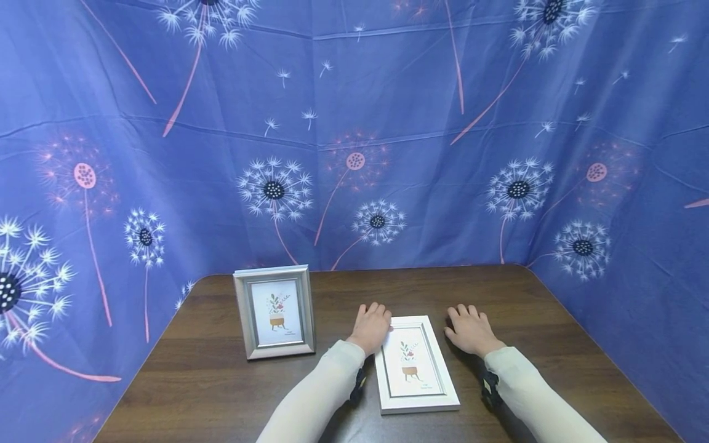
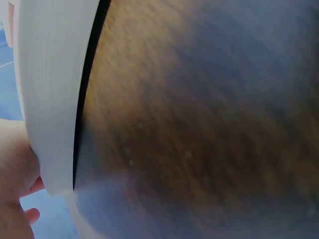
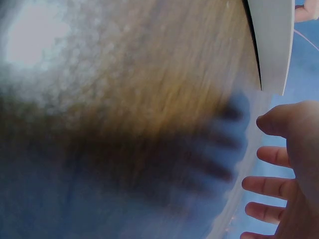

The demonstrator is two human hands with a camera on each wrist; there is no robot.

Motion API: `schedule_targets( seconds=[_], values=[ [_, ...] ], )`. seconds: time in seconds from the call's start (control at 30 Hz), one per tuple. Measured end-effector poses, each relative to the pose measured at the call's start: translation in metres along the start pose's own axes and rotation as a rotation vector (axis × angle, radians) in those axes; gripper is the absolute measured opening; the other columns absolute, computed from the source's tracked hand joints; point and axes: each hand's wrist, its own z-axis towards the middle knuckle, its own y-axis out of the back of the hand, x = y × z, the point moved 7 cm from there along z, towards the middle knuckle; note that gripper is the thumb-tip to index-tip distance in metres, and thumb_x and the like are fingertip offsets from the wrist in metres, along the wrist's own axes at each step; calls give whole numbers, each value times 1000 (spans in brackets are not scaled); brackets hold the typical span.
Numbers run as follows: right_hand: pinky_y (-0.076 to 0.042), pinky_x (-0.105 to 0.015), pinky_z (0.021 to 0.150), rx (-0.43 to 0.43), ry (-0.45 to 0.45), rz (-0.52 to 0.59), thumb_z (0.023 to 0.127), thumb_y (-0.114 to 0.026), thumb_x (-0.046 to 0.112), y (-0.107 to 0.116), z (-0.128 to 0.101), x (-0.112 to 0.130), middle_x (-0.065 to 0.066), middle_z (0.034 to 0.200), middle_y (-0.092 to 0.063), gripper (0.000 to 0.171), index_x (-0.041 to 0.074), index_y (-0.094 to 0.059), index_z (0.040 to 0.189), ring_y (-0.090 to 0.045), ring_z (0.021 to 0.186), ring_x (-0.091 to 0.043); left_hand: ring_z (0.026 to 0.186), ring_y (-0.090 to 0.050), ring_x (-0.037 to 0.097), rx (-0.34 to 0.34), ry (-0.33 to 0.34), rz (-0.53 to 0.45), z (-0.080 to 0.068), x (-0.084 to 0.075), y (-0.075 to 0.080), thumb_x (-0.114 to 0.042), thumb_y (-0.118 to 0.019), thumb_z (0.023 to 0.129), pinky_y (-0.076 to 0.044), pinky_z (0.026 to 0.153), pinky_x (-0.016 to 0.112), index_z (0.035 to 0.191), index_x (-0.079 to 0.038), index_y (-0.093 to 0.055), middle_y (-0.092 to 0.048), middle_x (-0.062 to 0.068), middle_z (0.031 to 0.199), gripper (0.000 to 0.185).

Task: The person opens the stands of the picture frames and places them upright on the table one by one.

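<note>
1. Far left on the dark wood table (image 1: pixel 210 369) there's a silver photo frame (image 1: pixel 274 311) standing upright near the back edge, well apart from the hands. It shows a little print of a plant in a brown pot. There's a line of small text under the pot, but it's too tiny to read.

2. Next over, the person's left hand (image 1: pixel 370 327) sits at the top-left corner of the white photo frame (image 1: pixel 414 363), touching its edge. The fingers look a bit curled, but whether they actually grip the corner or just rest against it can't be told. The left wrist view only shows the frame's white side and a bit of palm.

3. The white frame lies flat, face up, between the two arms. Same potted plant print, same unreadable caption. No brand or label anywhere.

4. The right hand (image 1: pixel 469 330) is just to the right of the frame, flat on the table with fingers spread and relaxed, holding nothing.

5. Looks like the very start of picking the flat frame up. A next move would probably need the right hand to close in on the frame's right edge so both sides are held before any lift.
</note>
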Motion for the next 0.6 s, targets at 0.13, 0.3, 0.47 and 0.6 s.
schedule_targets(
  seconds=[0.13,0.3,0.47,0.6],
  values=[
    [-37,-64,88,-7,3,1,89,-65,25,0,-1,-2,-27,119,-55,45,-4,-57,122,-47,112,-47,97,-47,13,12,8,-6,-1,1,-2,-42,-53,98,-34,85,33,106,-18,-63,-56,-4,100,27],
    [-37,-64,88,-17,8,6,90,-64,26,1,-2,-1,-25,119,-56,42,-2,-58,121,-48,112,-46,100,-47,13,18,21,-15,-3,4,0,-40,-53,99,-34,86,33,110,-17,-63,-56,-5,103,27],
    [-38,-64,88,-45,22,21,90,-64,23,7,-4,4,-24,117,-57,39,-1,-59,120,-49,111,-45,98,-46,12,3,30,-12,-1,6,10,-40,-51,101,-34,85,32,111,-18,-62,-55,-6,103,26],
    [-38,-64,89,-51,24,15,91,-63,23,9,-5,5,-24,119,-57,39,-1,-59,122,-50,112,-45,96,-47,11,-9,24,-6,0,6,17,-39,-49,103,-35,85,32,112,-19,-61,-54,-7,102,25]
  ],
)
